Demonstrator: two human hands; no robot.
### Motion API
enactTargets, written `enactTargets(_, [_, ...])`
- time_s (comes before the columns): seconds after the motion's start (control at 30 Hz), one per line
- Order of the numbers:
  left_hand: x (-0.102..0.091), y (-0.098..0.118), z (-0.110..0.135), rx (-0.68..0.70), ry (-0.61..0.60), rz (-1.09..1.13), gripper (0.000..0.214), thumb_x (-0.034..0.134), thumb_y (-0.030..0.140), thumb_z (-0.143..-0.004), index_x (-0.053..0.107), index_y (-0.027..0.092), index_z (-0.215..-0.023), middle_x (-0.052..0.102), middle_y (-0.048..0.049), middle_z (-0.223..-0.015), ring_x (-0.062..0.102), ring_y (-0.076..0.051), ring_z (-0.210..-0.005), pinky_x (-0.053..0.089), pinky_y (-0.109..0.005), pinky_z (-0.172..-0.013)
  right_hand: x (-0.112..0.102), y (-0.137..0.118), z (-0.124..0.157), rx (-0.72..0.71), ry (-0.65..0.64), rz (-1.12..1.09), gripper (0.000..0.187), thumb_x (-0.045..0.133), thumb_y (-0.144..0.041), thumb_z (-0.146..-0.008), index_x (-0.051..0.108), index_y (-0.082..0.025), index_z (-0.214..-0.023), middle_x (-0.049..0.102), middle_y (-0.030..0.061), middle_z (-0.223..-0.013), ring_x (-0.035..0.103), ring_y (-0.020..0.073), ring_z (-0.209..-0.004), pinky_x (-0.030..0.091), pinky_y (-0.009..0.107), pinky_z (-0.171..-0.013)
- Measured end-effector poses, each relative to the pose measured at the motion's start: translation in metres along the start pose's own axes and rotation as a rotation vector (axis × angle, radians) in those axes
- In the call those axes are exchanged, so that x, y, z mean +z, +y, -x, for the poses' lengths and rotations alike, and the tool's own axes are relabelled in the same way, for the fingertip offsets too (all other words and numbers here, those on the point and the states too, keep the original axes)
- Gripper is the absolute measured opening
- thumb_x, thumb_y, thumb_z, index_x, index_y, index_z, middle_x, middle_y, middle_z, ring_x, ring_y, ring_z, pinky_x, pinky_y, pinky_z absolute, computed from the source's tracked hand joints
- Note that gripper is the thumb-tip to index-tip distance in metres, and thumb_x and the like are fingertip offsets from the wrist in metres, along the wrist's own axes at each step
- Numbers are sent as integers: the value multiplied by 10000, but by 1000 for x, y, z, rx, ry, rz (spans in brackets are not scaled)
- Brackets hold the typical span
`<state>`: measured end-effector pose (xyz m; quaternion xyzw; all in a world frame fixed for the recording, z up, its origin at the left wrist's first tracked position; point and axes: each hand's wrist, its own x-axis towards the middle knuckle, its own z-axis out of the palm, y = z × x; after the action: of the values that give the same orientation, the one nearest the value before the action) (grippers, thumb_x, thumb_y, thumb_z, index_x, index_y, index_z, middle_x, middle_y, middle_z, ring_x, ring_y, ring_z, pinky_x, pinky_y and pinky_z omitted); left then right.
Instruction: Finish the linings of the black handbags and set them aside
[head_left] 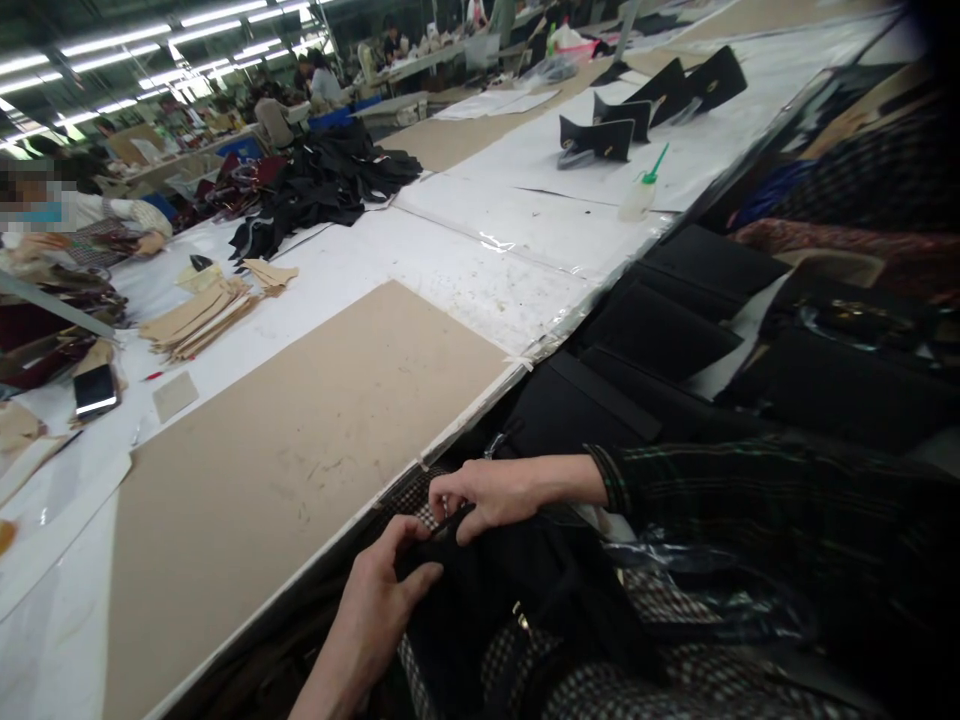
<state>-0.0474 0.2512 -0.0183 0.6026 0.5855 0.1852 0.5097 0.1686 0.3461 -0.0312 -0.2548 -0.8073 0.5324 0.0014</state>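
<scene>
Both hands work below the table's near edge, over my lap. My left hand (386, 585) is closed, thumb and fingers gripping a black bag piece (517, 600) with a small gold fitting. My right hand (480, 495) pinches a thin black strap (450, 522) at the top of that same piece. A checked fabric (600, 690) lies under the black piece. My right sleeve is dark plaid.
A tan board (300, 450) covers the white table (465, 270) just ahead. Tan cut pieces (199, 315), a phone (95, 390), a black pile (330, 185), a glue bottle (641, 190) and black folded pieces (645, 105) lie beyond. Black panels (660, 340) stack at right. Other people work at left.
</scene>
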Motion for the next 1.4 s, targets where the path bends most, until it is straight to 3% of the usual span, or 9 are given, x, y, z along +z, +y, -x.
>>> enactTargets(0.13, [4, 0, -9, 10, 15, -135, 91, 643, 238, -805, 612, 233, -890, 656, 35, -840, 588, -167, -804, 404, -242, -741, 1, 0, 2, -35, 28, 33, 310, 734, -213, -769, 629, -168, -1057, 688, 34, -997, 636, 173, -923, 438, 231, -762])
enactTargets(0.4, [12, -2, -19, 38, 30, -184, 114, 681, 271, -790, 654, 237, -895, 705, 27, -909, 621, -185, -861, 408, -252, -784, -2, -1, 3, -48, 36, 92, 262, 720, -195, -773, 674, -187, -1031, 695, 7, -954, 628, 141, -850, 410, 209, -716])
enactTargets(0.57, [14, -1, -20, 17, 44, -209, 61, 654, 240, -797, 608, 215, -766, 689, 22, -831, 601, -174, -786, 415, -257, -723, -3, -2, 3, 0, 35, 162, 212, 718, -253, -774, 682, -206, -977, 692, -15, -906, 615, 135, -799, 380, 209, -664])
enactTargets(0.73, [14, 2, -16, 141, 39, -122, 99, 639, 164, -781, 592, 208, -706, 681, -14, -989, 616, -193, -940, 431, -283, -856, -5, -3, 2, -36, -10, 212, 242, 703, -294, -798, 692, -248, -1036, 704, -30, -941, 618, 134, -831, 357, 208, -649])
enactTargets(0.87, [15, -2, -14, 168, 65, -82, 109, 645, 163, -785, 597, 205, -697, 646, -36, -1127, 612, -202, -1021, 434, -304, -905, -5, -2, 0, -57, -34, 235, 186, 691, -353, -813, 707, -246, -964, 695, -43, -859, 589, 118, -753, 330, 210, -614])
enactTargets(1.17, [15, -10, -8, 167, 115, -61, 56, 659, 217, -802, 715, 219, -801, 666, -58, -1122, 624, -228, -1041, 465, -333, -926, 2, 0, 0, -73, 9, 89, 188, 693, -350, -819, 712, -206, -939, 681, -41, -840, 580, 95, -742, 351, 182, -641])
enactTargets(1.4, [19, -11, -4, 125, 94, 135, 76, 677, 228, -796, 751, 209, -800, 689, -71, -1071, 626, -234, -1043, 462, -333, -954, 1, -7, 1, -41, 8, 190, 189, 698, -343, -803, 688, -211, -938, 689, -30, -866, 579, 109, -720, 343, 203, -616])
